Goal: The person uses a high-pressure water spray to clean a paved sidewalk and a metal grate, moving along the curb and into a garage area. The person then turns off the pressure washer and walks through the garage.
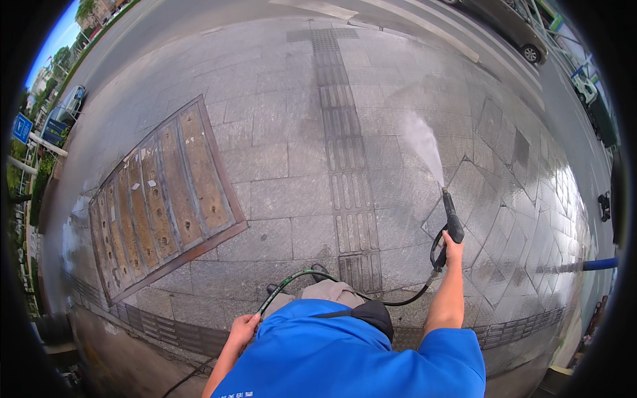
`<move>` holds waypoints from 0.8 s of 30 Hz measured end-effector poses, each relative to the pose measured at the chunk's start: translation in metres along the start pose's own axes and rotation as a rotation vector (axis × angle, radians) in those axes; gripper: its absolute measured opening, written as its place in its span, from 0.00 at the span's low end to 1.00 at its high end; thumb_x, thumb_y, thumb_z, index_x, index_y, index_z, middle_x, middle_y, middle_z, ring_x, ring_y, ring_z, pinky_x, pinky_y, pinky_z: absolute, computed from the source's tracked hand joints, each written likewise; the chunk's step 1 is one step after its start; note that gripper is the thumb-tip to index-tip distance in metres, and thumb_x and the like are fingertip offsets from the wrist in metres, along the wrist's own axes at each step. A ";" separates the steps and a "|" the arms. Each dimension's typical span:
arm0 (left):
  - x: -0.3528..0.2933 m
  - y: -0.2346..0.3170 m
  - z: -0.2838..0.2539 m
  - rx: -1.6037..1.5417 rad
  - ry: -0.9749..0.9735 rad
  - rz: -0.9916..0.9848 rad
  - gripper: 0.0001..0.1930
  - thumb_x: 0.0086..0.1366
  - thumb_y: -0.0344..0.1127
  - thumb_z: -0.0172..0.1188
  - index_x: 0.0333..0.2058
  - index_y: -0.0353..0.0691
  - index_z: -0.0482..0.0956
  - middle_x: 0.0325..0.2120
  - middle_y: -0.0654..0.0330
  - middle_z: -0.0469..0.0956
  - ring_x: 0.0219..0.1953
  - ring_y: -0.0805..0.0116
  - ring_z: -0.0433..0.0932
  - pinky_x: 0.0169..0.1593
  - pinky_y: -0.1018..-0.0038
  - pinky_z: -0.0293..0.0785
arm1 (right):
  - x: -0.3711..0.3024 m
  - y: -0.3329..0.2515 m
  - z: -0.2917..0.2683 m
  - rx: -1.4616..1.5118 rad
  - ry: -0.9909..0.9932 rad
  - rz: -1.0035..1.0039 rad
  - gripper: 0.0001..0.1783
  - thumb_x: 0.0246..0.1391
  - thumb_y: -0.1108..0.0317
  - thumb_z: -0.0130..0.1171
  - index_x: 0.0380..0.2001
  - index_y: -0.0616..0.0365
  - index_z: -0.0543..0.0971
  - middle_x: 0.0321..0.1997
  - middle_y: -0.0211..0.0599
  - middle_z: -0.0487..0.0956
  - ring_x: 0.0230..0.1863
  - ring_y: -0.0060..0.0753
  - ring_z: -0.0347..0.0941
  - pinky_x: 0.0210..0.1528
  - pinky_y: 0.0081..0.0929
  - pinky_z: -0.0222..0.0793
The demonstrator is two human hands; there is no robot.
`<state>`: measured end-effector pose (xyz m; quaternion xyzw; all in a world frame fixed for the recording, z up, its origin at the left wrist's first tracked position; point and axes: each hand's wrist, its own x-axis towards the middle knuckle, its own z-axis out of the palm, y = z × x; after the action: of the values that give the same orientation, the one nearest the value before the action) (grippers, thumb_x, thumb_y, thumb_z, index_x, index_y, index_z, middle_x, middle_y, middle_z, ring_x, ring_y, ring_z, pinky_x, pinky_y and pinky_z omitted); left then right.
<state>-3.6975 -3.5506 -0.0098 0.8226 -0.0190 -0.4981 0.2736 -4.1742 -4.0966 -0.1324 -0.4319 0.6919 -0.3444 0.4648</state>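
Note:
My right hand [453, 248] is wrapped round the grip of a black pressure washer gun [451, 215], held out ahead and to the right. A white fan of water spray [423, 142] shoots from its nozzle toward the stone paving [391, 192]. From the gun's lower end, a dark hose [408, 300] curves back past my waist. At my left side, my left hand [245, 328] is closed on the green and black hose [282, 284]. The part inside the fingers is hidden.
A large rectangular panel of worn brown boards [159, 199] in a metal frame lies at left. Ridged tactile paving [342, 126] runs up the middle. Wet slabs shine at right. Beyond the pavement lies a road with a dark car [511, 30]; a blue sign [22, 127] stands far left.

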 end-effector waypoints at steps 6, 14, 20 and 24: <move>0.013 0.031 0.003 0.012 0.039 -0.009 0.21 0.74 0.49 0.60 0.39 0.32 0.87 0.22 0.64 0.77 0.25 0.75 0.72 0.30 0.71 0.68 | 0.014 -0.027 0.014 0.026 -0.049 -0.082 0.15 0.51 0.59 0.77 0.27 0.55 0.80 0.23 0.25 0.76 0.22 0.23 0.70 0.26 0.28 0.65; 0.035 0.041 -0.010 0.083 0.065 0.092 0.22 0.72 0.51 0.61 0.35 0.33 0.86 0.19 0.63 0.76 0.23 0.74 0.72 0.28 0.70 0.66 | -0.017 0.023 0.022 -0.286 -0.246 0.069 0.13 0.49 0.64 0.76 0.29 0.55 0.79 0.23 0.27 0.76 0.22 0.24 0.71 0.25 0.30 0.65; 0.034 0.003 0.013 0.207 -0.035 0.107 0.25 0.72 0.54 0.60 0.37 0.32 0.87 0.21 0.59 0.80 0.25 0.69 0.77 0.32 0.67 0.73 | -0.077 0.057 0.047 -0.386 -0.390 -0.007 0.16 0.45 0.69 0.77 0.35 0.58 0.80 0.27 0.26 0.79 0.26 0.21 0.72 0.30 0.30 0.71; 0.043 0.016 -0.006 0.248 -0.091 0.053 0.25 0.71 0.54 0.60 0.38 0.32 0.87 0.25 0.54 0.83 0.29 0.65 0.80 0.36 0.65 0.75 | -0.081 0.091 0.047 -0.484 -0.499 -0.134 0.34 0.45 0.69 0.76 0.58 0.61 0.77 0.40 0.34 0.83 0.41 0.30 0.78 0.48 0.33 0.76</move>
<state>-3.6668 -3.5746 -0.0345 0.8259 -0.1144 -0.5212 0.1819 -4.1396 -3.9899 -0.1999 -0.6449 0.5889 -0.0841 0.4799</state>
